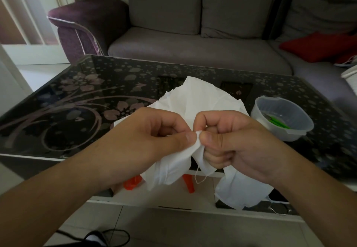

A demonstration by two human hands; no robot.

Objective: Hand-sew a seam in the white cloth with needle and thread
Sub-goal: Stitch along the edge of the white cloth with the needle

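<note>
Both your hands pinch one fold of the white cloth [201,99] at the near edge of the table.

Your left hand [154,130] comes in from the near left with its fingers curled and its thumb pressing the fold against them. Your right hand [229,140] meets it from the right, thumb tip touching the same fold and the other fingers clenched over bunched cloth. No needle can be made out between the fingertips. The cloth is thin and crumpled: its far part rises in a loose heap on the dark floral glass table [77,96], and its near parts hang below your hands past the table's edge. A short loop of white thread [199,179] dangles under your right hand. To the right on the table stands a translucent plastic bowl [280,119] holding something green. Beyond the table is a grey sofa [193,49].
</note>
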